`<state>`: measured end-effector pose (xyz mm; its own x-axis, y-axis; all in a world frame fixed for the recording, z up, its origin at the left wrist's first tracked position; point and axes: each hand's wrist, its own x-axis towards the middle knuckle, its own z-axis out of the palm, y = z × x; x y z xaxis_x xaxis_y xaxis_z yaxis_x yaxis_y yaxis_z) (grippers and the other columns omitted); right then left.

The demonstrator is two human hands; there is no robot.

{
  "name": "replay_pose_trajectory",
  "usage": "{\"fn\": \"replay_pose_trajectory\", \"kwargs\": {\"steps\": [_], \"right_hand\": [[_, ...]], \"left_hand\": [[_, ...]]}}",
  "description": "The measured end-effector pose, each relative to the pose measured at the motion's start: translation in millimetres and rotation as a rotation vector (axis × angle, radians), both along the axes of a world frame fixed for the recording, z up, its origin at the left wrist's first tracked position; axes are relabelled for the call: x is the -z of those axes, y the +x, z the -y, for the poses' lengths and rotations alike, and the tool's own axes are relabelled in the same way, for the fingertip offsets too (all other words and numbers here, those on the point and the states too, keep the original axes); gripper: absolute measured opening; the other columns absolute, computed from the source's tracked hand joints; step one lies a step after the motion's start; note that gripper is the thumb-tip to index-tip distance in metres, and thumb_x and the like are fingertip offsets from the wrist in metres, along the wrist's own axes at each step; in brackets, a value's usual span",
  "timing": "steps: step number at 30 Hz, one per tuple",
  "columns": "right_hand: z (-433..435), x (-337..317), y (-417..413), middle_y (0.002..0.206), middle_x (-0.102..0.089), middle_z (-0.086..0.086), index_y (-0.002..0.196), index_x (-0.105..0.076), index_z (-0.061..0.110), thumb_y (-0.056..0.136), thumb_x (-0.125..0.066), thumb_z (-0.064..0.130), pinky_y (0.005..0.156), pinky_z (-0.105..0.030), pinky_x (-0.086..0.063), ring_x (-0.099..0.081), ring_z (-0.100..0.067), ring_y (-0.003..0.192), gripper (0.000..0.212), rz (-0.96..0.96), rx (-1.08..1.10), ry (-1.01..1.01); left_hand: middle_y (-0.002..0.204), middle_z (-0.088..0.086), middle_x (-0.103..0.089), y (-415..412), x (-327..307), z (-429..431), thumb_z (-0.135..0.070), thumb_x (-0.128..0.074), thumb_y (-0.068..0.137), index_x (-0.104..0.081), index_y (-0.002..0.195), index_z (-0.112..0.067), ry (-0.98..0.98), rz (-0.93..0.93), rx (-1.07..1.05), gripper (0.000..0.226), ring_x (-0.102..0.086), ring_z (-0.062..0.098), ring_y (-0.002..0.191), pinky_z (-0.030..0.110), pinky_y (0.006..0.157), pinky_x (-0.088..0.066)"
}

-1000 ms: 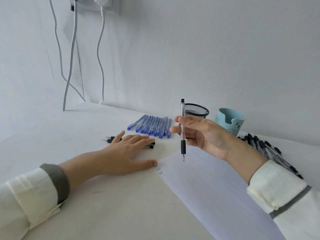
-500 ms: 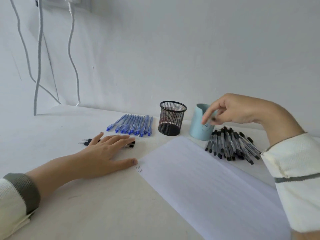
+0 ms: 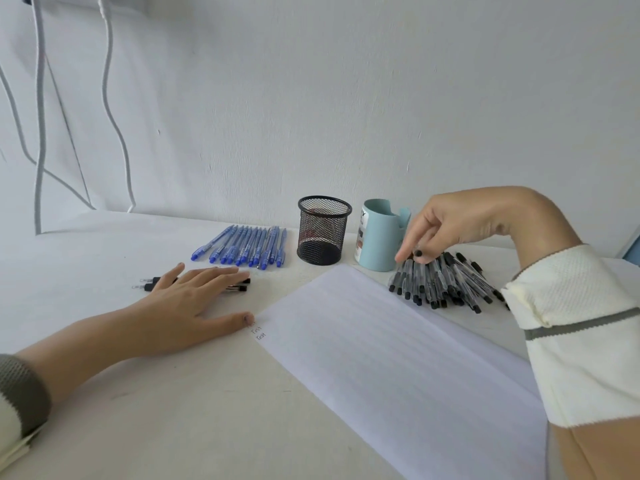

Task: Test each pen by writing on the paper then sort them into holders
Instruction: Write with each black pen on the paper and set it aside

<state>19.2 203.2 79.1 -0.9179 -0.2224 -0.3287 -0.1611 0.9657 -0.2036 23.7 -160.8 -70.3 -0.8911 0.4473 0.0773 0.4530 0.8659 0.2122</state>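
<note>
Black mesh cup [image 3: 323, 233], left fingers [image 3: 214, 273] spread flat, right fingers [image 3: 407, 244] on black pens [image 3: 446, 285], grip unclear

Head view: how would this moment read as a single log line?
left hand: flat on table, thumb at paper corner | right hand: fingers on black pen pile beside blue holder | grip: unclear

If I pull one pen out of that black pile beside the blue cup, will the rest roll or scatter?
Probably some shift: the black pens lie heaped and crossing, so neighbours may slide. Their round barrels look apt to roll on the flat table. Each looks slim, likely light.
</note>
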Motion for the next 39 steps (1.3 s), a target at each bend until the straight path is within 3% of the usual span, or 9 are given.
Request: {"fn": "replay_pose_trajectory", "kwargs": {"steps": [6,12,16,20,23,26,30,32,39], "right_hand": [[-5.9,28.0,-22.6,0.085,-0.072,0.023,0.103,-0.074,0.035,0.085,-0.074,0.011,0.106,-0.029,-0.043,-0.066,-0.013,0.107,0.030,0.071,0.108,0.136],[-16.2,42.6,-40.0,0.131,-0.062,0.006,0.122,-0.067,0.028,0.090,-0.065,0.005,0.107,-0.039,-0.045,-0.061,-0.020,0.118,0.039,0.084,0.116,0.150],[3.5,31.0,-26.8,0.105,-0.070,0.018,0.118,-0.069,0.033,0.093,-0.062,0.012,0.102,-0.030,-0.047,-0.064,-0.011,0.107,0.034,0.006,0.072,0.140],[55.5,31.4,-4.4,0.068,-0.063,0.034,0.103,-0.067,0.044,0.097,-0.057,0.021,0.069,-0.003,-0.041,-0.059,0.017,0.071,0.025,-0.099,-0.112,-0.015],[96.3,64.7,-9.0,0.112,-0.069,0.013,0.116,-0.071,0.031,0.097,-0.056,0.019,0.093,-0.022,-0.047,-0.063,0.001,0.101,0.027,-0.294,-0.280,-0.220],[130.8,105.8,-13.1,0.137,-0.058,-0.005,0.125,-0.067,0.015,0.097,-0.056,0.012,0.111,-0.026,-0.033,-0.053,-0.017,0.126,0.030,-0.414,-0.459,-0.290],[158.1,146.3,-10.2,0.148,-0.043,-0.008,0.140,-0.053,0.023,0.099,-0.038,0.043,0.115,-0.033,-0.025,-0.036,-0.024,0.134,0.049,-0.510,-0.555,-0.200],[161.6,151.0,-10.8,0.144,-0.045,-0.005,0.143,-0.049,0.025,0.096,-0.028,0.053,0.114,-0.035,-0.026,-0.034,-0.024,0.131,0.059,-0.539,-0.514,-0.171],[155.8,151.4,-16.2,0.095,-0.066,0.002,0.096,-0.069,0.015,0.087,-0.068,0.029,0.086,-0.037,-0.043,-0.051,-0.020,0.093,0.016,-0.723,-0.411,-0.416]], "left_hand": [[0.135,-0.045,-0.004,-3.3,3.3,2.7,-0.100,-0.006,0.056,-0.010,0.128,-0.069,-0.003,-0.009,0.015,0.078,0.000,-0.020,0.126,0.018,0.109,0.020],[0.137,-0.045,-0.004,-4.1,4.0,2.2,-0.097,-0.008,0.058,-0.009,0.127,-0.069,-0.014,-0.002,0.018,0.075,0.002,-0.021,0.125,0.018,0.109,0.020],[0.140,-0.044,-0.008,-6.6,5.7,2.3,-0.097,-0.009,0.060,-0.010,0.134,-0.066,-0.010,-0.008,0.021,0.080,-0.003,-0.016,0.133,0.020,0.111,0.018],[0.145,-0.039,-0.016,-4.6,7.8,2.3,-0.090,-0.003,0.069,-0.013,0.149,-0.052,0.056,-0.018,0.008,0.089,-0.005,-0.018,0.134,0.024,0.116,0.016],[0.153,-0.026,-0.025,-4.6,5.5,2.5,-0.079,0.004,0.075,-0.018,0.150,-0.044,0.204,-0.050,-0.070,0.086,-0.011,-0.009,0.142,0.027,0.119,0.011],[0.152,-0.017,-0.034,-10.4,6.8,6.4,-0.074,0.005,0.078,-0.026,0.149,-0.036,0.272,-0.135,-0.159,0.086,-0.020,0.001,0.142,0.032,0.121,0.003],[0.153,-0.012,-0.036,-18.2,9.1,9.9,-0.072,0.004,0.080,-0.029,0.149,-0.028,0.307,-0.173,-0.226,0.089,-0.024,0.006,0.143,0.037,0.121,-0.002],[0.152,-0.012,-0.036,-19.1,9.5,9.7,-0.073,0.005,0.080,-0.030,0.149,-0.027,0.297,-0.173,-0.227,0.090,-0.024,0.005,0.142,0.038,0.121,-0.002],[0.150,-0.011,-0.038,-21.1,12.2,11.1,-0.074,0.003,0.081,-0.029,0.149,-0.030,0.265,-0.152,-0.205,0.087,-0.024,0.004,0.142,0.037,0.121,0.000]]}}
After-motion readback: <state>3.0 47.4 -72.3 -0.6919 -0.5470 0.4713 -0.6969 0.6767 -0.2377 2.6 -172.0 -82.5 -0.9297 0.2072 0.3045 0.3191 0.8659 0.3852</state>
